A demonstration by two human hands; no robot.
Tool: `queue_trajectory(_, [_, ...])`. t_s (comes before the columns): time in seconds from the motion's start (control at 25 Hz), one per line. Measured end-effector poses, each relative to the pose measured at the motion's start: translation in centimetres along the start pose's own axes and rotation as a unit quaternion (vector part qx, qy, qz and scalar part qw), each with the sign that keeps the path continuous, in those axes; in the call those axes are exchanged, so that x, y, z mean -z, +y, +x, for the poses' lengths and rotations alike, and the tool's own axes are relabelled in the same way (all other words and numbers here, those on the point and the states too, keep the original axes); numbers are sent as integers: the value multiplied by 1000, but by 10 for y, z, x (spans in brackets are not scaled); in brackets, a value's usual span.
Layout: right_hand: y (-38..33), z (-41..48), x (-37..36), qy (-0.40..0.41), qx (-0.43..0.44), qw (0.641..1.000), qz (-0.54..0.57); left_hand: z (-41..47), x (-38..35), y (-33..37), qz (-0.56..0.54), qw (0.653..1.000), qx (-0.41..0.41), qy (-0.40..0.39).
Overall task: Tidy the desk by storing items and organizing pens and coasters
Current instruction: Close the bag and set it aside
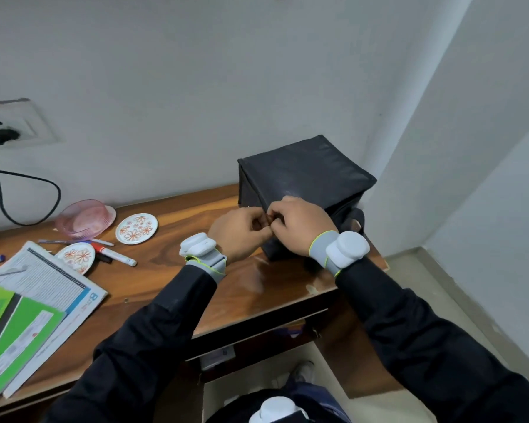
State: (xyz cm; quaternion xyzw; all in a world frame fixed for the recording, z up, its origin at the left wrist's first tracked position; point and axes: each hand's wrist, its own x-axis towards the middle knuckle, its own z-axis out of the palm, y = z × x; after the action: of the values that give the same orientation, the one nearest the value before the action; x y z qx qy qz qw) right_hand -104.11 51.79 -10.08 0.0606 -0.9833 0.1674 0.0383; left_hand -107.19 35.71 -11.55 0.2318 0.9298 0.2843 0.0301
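**Opening the bag at its front edge**

Head view: the bag [306, 172] stands closed at the right end of the surface [171, 270], by the wall. The left hand [242, 230] and right hand [300, 227] meet at its front top edge. Both grips pinch something small that the fingers hide, probably the zip. It is better that one hand steadies the cloth while the other pulls along the seam. The coasters [136, 228] and pens [113, 254] lie well apart, at the left.
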Motion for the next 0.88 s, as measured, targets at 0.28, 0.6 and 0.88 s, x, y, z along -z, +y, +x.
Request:
queue_trajectory(0.28, [-10,-23,-15,69,-29,997,12,-12,-8,-13,-57,997,-13,41])
queue_trajectory(0.6, [-22,-28,-13,70,-102,991,55,17,-8,-7,126,987,-90,42])
queue_trajectory(0.88, [-15,-32,-13,71,-94,992,51,29,-3,-5,215,961,-167,40])
